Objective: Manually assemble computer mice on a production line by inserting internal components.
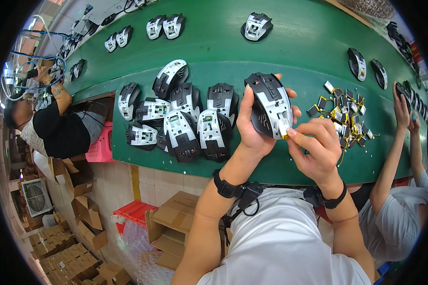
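Note:
My left hand point(255, 124) is wrapped round a black and silver computer mouse point(272, 102), held above the green table with its underside up. At the mouse's near end a small silver battery point(284, 127) with a yellow edge sits at an opening in the shell. My right hand point(317, 146) pinches that battery's near edge between thumb and forefinger. To the left lies a group of similar upturned mice point(181, 132), several with open compartments. Right of my hands is a loose pile of small batteries point(348, 115) with wires.
More mice point(257, 27) stand along the raised green surface point(214, 42) behind. A co-worker's hands point(403, 111) hold a mouse at the right. Another person point(52, 118) sits at the far left near a pink stool point(100, 144). Cardboard boxes point(176, 213) and a red crate point(135, 212) are below the table.

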A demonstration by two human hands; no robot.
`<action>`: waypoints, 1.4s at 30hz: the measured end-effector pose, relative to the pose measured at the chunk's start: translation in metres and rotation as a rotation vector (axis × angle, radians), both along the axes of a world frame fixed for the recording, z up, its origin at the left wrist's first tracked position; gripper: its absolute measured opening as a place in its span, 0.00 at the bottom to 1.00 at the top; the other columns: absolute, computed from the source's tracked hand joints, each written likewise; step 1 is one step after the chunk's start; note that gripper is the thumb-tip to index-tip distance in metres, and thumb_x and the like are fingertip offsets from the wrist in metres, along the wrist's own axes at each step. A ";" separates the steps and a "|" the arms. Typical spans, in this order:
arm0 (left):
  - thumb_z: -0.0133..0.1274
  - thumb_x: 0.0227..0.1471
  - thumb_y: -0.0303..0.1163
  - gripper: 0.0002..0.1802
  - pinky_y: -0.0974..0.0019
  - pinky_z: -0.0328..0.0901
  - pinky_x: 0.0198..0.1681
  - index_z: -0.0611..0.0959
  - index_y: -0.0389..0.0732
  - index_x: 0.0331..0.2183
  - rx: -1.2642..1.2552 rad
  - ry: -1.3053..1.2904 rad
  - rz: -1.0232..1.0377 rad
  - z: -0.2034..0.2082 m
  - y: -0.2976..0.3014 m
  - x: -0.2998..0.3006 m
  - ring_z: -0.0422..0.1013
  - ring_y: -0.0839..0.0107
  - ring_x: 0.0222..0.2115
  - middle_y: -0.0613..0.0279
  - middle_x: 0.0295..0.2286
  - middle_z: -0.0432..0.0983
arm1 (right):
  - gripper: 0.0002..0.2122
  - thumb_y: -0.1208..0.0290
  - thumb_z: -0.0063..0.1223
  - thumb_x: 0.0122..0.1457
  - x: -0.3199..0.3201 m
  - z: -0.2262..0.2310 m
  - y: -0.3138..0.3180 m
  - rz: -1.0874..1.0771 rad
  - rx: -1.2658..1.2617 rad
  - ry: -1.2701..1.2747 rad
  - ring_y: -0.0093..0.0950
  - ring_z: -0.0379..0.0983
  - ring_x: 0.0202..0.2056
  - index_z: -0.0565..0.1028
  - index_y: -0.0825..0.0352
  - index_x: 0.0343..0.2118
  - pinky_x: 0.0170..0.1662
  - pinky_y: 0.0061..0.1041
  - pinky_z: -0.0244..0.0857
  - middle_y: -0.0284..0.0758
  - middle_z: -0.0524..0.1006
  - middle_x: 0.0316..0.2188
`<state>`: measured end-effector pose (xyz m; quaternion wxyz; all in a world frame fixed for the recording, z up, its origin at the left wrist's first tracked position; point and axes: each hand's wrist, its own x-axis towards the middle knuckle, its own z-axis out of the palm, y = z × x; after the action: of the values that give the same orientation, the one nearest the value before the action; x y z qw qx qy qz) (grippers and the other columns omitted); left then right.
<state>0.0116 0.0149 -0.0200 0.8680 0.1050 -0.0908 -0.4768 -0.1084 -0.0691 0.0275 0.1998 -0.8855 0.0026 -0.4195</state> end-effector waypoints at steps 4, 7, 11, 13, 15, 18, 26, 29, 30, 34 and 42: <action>0.34 0.60 0.63 0.38 0.57 0.73 0.33 0.65 0.40 0.56 0.065 -0.065 0.010 -0.002 -0.002 0.001 0.75 0.52 0.35 0.47 0.42 0.73 | 0.11 0.81 0.69 0.38 0.002 0.000 -0.004 -0.017 -0.013 0.024 0.29 0.70 0.28 0.79 0.64 0.26 0.30 0.27 0.62 0.30 0.76 0.27; 0.33 0.60 0.62 0.38 0.56 0.73 0.34 0.65 0.40 0.56 0.030 -0.034 0.007 -0.004 0.001 0.004 0.75 0.53 0.35 0.46 0.42 0.73 | 0.10 0.79 0.69 0.39 -0.001 0.012 -0.007 0.049 0.010 0.115 0.29 0.70 0.28 0.79 0.64 0.27 0.31 0.28 0.62 0.30 0.76 0.27; 0.33 0.61 0.61 0.39 0.58 0.73 0.38 0.64 0.36 0.56 0.053 -0.184 -0.037 0.003 0.000 0.001 0.75 0.55 0.36 0.44 0.42 0.73 | 0.10 0.76 0.69 0.39 -0.007 0.010 -0.013 0.049 0.112 0.148 0.30 0.71 0.29 0.78 0.64 0.27 0.32 0.29 0.62 0.31 0.77 0.28; 0.32 0.61 0.60 0.39 0.62 0.71 0.42 0.66 0.33 0.55 0.239 -0.383 -0.042 0.012 0.000 -0.002 0.75 0.58 0.38 0.42 0.42 0.73 | 0.10 0.76 0.69 0.39 -0.006 0.009 -0.012 -0.008 0.197 0.143 0.30 0.71 0.29 0.78 0.64 0.26 0.32 0.29 0.62 0.31 0.77 0.29; 0.32 0.61 0.60 0.40 0.61 0.71 0.42 0.67 0.32 0.55 0.189 -0.342 -0.068 0.006 -0.003 0.001 0.75 0.58 0.39 0.40 0.42 0.74 | 0.11 0.76 0.69 0.39 -0.005 0.008 -0.008 -0.030 0.244 0.138 0.31 0.72 0.30 0.77 0.64 0.26 0.32 0.30 0.63 0.32 0.77 0.29; 0.31 0.61 0.60 0.39 0.62 0.72 0.40 0.67 0.32 0.55 0.111 -0.242 -0.065 0.003 -0.002 -0.001 0.75 0.58 0.38 0.40 0.41 0.74 | 0.11 0.77 0.69 0.39 -0.005 0.008 -0.007 0.008 0.219 0.146 0.32 0.72 0.30 0.77 0.64 0.27 0.33 0.31 0.64 0.32 0.77 0.29; 0.28 0.62 0.60 0.40 0.60 0.74 0.36 0.68 0.33 0.54 0.124 -0.196 -0.128 0.005 0.000 0.003 0.77 0.56 0.37 0.37 0.43 0.74 | 0.14 0.80 0.67 0.38 -0.015 0.011 -0.029 0.154 -0.035 0.156 0.31 0.74 0.31 0.78 0.66 0.31 0.33 0.28 0.67 0.32 0.77 0.30; 0.28 0.62 0.61 0.40 0.60 0.73 0.39 0.68 0.34 0.54 0.175 -0.225 -0.107 0.007 -0.001 0.000 0.77 0.56 0.37 0.38 0.43 0.74 | 0.13 0.81 0.67 0.40 -0.012 0.011 -0.031 0.147 -0.035 0.097 0.29 0.74 0.28 0.78 0.67 0.31 0.29 0.26 0.68 0.33 0.77 0.30; 0.28 0.62 0.61 0.40 0.59 0.73 0.39 0.68 0.34 0.55 0.199 -0.240 -0.094 0.007 -0.003 0.000 0.77 0.56 0.37 0.38 0.43 0.74 | 0.12 0.81 0.67 0.40 -0.013 0.007 -0.031 0.119 -0.003 0.079 0.29 0.74 0.28 0.78 0.67 0.30 0.29 0.26 0.68 0.33 0.77 0.30; 0.30 0.61 0.63 0.39 0.57 0.72 0.42 0.64 0.38 0.57 0.268 -0.430 0.145 0.008 -0.004 -0.006 0.76 0.55 0.39 0.41 0.45 0.72 | 0.11 0.83 0.68 0.42 -0.008 0.005 -0.025 -0.012 0.179 -0.002 0.28 0.75 0.28 0.79 0.68 0.31 0.28 0.23 0.69 0.35 0.78 0.29; 0.35 0.56 0.69 0.45 0.54 0.72 0.38 0.58 0.40 0.60 0.133 -0.514 0.315 0.007 -0.004 -0.007 0.75 0.51 0.37 0.44 0.47 0.70 | 0.12 0.84 0.67 0.43 -0.004 -0.007 0.000 -0.046 0.399 -0.153 0.28 0.77 0.27 0.78 0.68 0.32 0.28 0.22 0.70 0.37 0.80 0.26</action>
<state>0.0041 0.0106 -0.0135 0.8711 0.2914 -0.2585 -0.2991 -0.1126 -0.0693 0.0204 0.3613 -0.7935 0.0906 -0.4812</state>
